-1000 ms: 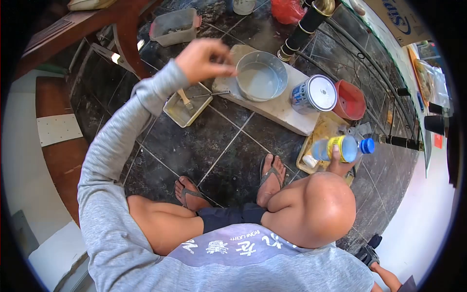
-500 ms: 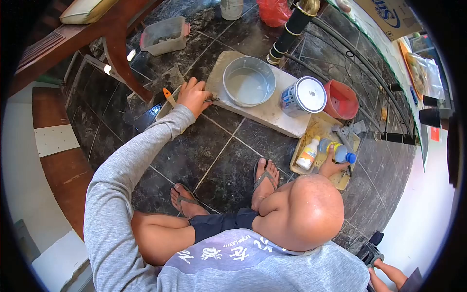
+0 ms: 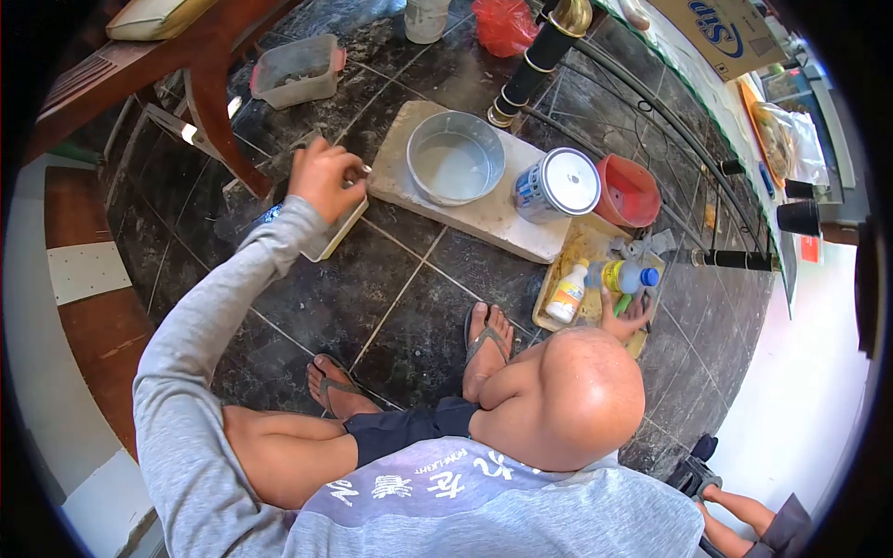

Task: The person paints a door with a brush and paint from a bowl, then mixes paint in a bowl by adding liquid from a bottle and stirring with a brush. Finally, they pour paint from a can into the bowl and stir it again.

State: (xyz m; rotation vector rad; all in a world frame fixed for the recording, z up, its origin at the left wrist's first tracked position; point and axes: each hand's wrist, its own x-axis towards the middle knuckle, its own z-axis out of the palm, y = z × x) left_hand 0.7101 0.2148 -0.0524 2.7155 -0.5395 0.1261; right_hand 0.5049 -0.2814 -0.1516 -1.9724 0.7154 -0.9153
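Observation:
My left hand [image 3: 324, 181] is raised over a shallow tray [image 3: 339, 234] on the floor, its fingers curled toward the thumb. Whatever they pinch, if anything, is too small to make out. My right hand [image 3: 625, 319] reaches past my knee into a yellowish tray [image 3: 553, 314], with fingers apart beside a small green item [image 3: 621, 302]. Just beyond those fingers lies a clear bottle with a blue cap [image 3: 633, 277], on its side. A white bottle with an orange and yellow label [image 3: 566, 296] leans in the same tray.
A pale slab [image 3: 446, 223] carries a round tub of cloudy liquid [image 3: 455, 158] and a paint can [image 3: 558, 184]. Behind stand a red container [image 3: 628, 192] and a black metal railing [image 3: 527, 70]. A clear plastic box [image 3: 296, 73] sits near wooden furniture [image 3: 216, 121].
My left hand has moved left and up, away from the slab's edge. My right hand has let go of the blue-capped bottle. The whole view has shifted slightly.

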